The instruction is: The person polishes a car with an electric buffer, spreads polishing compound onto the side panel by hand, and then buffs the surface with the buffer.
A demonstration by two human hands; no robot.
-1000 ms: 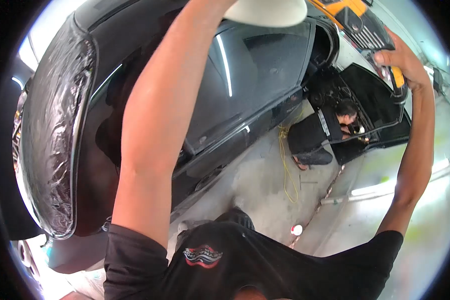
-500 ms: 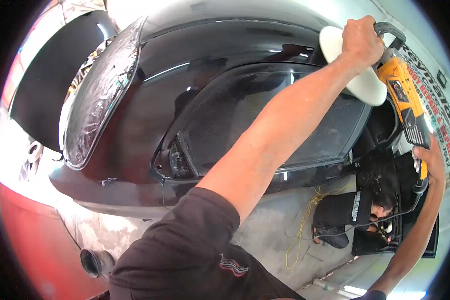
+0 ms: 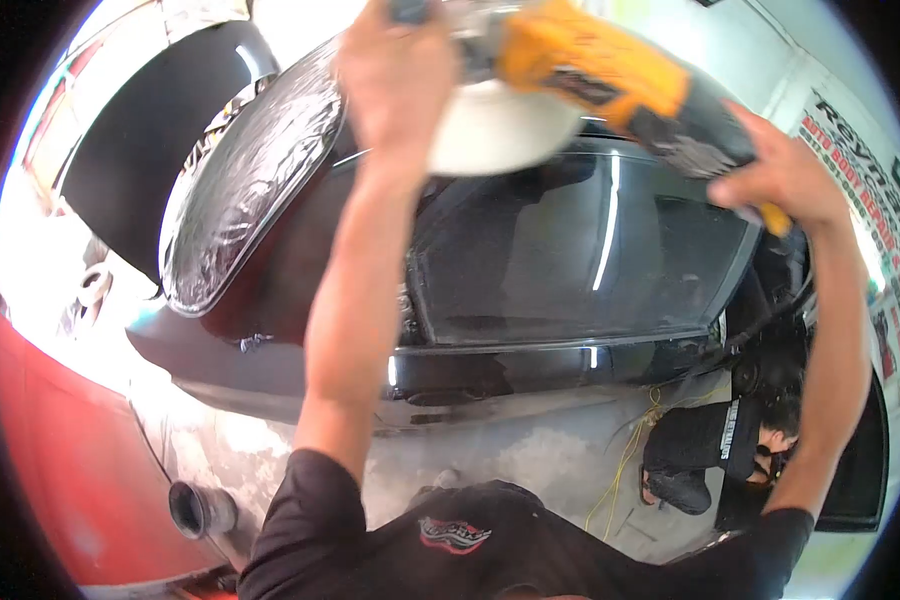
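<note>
A yellow-and-black power polisher (image 3: 610, 70) is held at the top of the view, above the side window of a black car (image 3: 370, 380). My left hand (image 3: 400, 85) is closed around the front handle, next to the polisher's head. My right hand (image 3: 785, 175) wraps round the black rear grip. The round white pad (image 3: 505, 130) faces the car's upper body; whether it touches the paint I cannot tell. Motion blurs the tool and my left hand. Beneath the tool lies the dark side window (image 3: 570, 250).
Clear plastic film (image 3: 255, 190) covers the rear glass at left, beside a raised black panel (image 3: 165, 150). A co-worker (image 3: 700, 450) crouches at lower right near a yellow cord (image 3: 620, 460). A dark round container (image 3: 200, 510) stands on the floor near a red panel (image 3: 80, 470).
Both hands have carried the polisher leftward across the car, and it has swung from steeply tilted to nearly level. The pad has moved from the far right to the upper middle.
</note>
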